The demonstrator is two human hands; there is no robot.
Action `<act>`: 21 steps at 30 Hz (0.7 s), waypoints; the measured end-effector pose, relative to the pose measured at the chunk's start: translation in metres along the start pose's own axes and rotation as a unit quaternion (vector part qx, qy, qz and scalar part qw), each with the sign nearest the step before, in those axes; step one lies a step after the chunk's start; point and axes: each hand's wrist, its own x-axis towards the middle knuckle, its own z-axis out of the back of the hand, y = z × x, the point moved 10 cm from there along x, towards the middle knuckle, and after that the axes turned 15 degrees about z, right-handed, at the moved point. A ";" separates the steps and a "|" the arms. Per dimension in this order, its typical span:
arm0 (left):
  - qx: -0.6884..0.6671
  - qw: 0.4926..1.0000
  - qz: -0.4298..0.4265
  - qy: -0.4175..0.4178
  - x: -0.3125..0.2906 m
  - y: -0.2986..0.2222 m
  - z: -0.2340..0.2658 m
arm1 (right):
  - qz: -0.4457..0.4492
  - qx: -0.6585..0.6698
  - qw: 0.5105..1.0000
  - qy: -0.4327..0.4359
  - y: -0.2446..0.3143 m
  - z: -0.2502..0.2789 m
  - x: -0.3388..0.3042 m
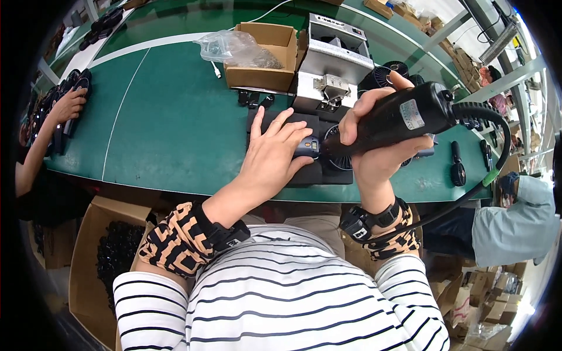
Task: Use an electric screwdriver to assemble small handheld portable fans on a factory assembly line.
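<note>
A black corded electric screwdriver [386,120] is gripped in my right hand [380,146], the fingers wrapped round its body. It slants down to the left, and its tip sits over a dark handheld fan [338,159]. The fan lies in a black foam-like block [304,175], with its blue-grey handle [309,146] pointing left. My left hand [272,149] rests on the block with fingers spread, its thumb and fingertips on either side of the handle. Whether the screwdriver's bit touches a screw is hidden.
Behind the block stand a silver metal machine [333,55] and a cardboard box [260,73] with a plastic bag [237,50]. Another fan [457,164] lies to the right. The screwdriver's cable [508,140] loops past my right arm. At the left, a co-worker's hand [70,105] touches piled fans.
</note>
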 end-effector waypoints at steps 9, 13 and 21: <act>0.022 1.000 -0.018 0.000 0.000 -0.006 0.001 | 0.025 0.109 0.993 0.046 0.001 -0.005 -0.011; 0.069 0.997 -0.029 0.013 0.001 -0.009 -0.006 | 0.031 0.038 0.998 0.030 0.013 -0.007 -0.019; 0.050 0.993 -0.009 0.103 0.018 -0.016 -0.004 | -0.017 0.027 0.998 0.048 0.013 -0.012 0.015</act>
